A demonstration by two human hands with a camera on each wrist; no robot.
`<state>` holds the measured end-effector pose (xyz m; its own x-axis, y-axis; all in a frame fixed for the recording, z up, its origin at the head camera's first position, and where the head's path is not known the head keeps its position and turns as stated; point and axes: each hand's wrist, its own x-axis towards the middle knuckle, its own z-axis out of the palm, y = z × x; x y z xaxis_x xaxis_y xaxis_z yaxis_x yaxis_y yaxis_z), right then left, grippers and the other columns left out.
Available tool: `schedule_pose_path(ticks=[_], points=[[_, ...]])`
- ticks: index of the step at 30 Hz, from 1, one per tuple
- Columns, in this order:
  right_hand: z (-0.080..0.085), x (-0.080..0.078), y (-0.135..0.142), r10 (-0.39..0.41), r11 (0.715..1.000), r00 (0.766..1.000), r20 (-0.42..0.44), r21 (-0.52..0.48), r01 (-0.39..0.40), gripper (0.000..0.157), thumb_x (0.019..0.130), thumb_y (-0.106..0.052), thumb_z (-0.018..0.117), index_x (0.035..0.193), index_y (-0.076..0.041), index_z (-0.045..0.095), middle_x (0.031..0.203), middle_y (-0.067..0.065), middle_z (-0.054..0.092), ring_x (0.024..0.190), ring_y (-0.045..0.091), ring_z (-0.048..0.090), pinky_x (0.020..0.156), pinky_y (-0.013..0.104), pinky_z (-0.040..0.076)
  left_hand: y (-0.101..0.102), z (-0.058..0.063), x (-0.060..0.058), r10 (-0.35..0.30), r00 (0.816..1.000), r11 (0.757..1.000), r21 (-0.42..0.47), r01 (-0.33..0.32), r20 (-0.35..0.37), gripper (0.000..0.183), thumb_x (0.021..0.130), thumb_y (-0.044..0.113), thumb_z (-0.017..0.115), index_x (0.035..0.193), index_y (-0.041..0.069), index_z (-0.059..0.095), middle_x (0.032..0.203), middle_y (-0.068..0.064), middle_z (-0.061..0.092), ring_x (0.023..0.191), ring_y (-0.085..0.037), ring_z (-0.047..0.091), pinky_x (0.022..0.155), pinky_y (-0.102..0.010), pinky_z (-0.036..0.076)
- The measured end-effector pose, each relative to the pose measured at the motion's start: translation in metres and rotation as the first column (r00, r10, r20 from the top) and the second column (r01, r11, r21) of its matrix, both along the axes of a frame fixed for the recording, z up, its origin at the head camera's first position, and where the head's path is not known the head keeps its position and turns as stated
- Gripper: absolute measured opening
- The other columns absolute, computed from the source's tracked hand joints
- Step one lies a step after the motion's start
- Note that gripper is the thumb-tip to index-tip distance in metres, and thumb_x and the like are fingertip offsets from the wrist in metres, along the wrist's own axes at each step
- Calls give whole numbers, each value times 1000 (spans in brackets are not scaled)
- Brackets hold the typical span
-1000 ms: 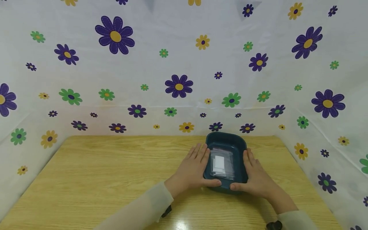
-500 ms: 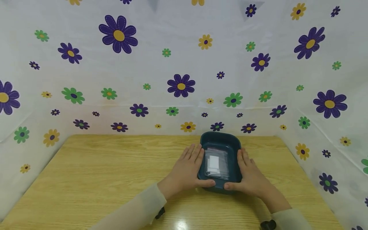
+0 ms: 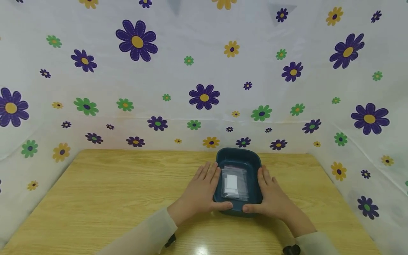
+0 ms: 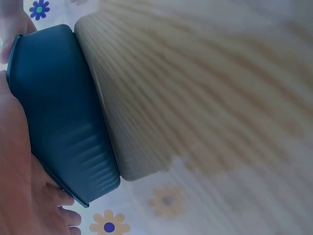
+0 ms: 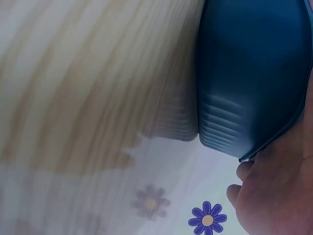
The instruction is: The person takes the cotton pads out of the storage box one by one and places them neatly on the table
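A dark teal plastic bin (image 3: 237, 209) stands on the table, its rounded rim facing up. Inside lie clear plastic zip bags (image 3: 240, 179) with white rectangular pieces (image 3: 231, 182) in or on them. My left hand (image 3: 200, 191) lies along the bin's left rim, fingers straight and thumb stretched to the near rim. On the other side my right hand (image 3: 274, 198) mirrors it, straight fingers against the right rim, thumb at the near one. The left wrist view shows the bin's ribbed outer wall (image 4: 63, 107); the right wrist view shows the opposite wall (image 5: 249, 78).
A wood-grain table (image 3: 121, 198) spreads around the bin and reflects light near its front edge. White cloth (image 3: 172, 74) printed with purple, green and yellow flowers hangs behind the table and along both sides. Dark bands (image 3: 291, 249) show at the wrists.
Both hands and the bin between them have moved left along the table, with the bags inside. The hands keep the same hold on the rim. The head view has shifted slightly.
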<state>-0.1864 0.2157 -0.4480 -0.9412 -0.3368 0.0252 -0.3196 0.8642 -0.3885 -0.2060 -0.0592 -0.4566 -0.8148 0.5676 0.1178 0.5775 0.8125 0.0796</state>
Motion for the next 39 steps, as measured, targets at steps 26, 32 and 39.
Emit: schedule_pose_path(ticks=[26, 32, 39], points=[[2, -10, -39, 37, 999, 998, 45, -19, -36, 137, 68, -75, 74, 160, -3, 2, 166, 17, -11, 150, 46, 4, 119, 62, 15, -39, 0, 12, 72, 997, 997, 12, -72, -9, 123, 78, 95, 25, 158, 2, 18, 167, -16, 10, 154, -35, 3, 124, -49, 8], [4, -10, -47, 40, 999, 998, 52, -34, -38, 137, 68, -76, 74, 160, -5, 2, 166, 15, -12, 150, 47, 4, 119, 62, 16, -47, 3, 15, 83, 997, 996, 22, -83, 7, 122, 79, 93, 28, 158, 2, 17, 167, -17, 10, 154, -35, 4, 124, -49, 10], [5, -11, -57, 55, 998, 996, 69, -36, -53, 139, 67, -78, 73, 160, -6, -1, 166, 13, -15, 151, 44, 2, 121, 60, 13, -58, 1, 18, 103, 995, 994, 22, -103, -5, 121, 79, 93, 29, 159, 2, 16, 167, -16, 9, 154, -35, 3, 124, -50, 10]])
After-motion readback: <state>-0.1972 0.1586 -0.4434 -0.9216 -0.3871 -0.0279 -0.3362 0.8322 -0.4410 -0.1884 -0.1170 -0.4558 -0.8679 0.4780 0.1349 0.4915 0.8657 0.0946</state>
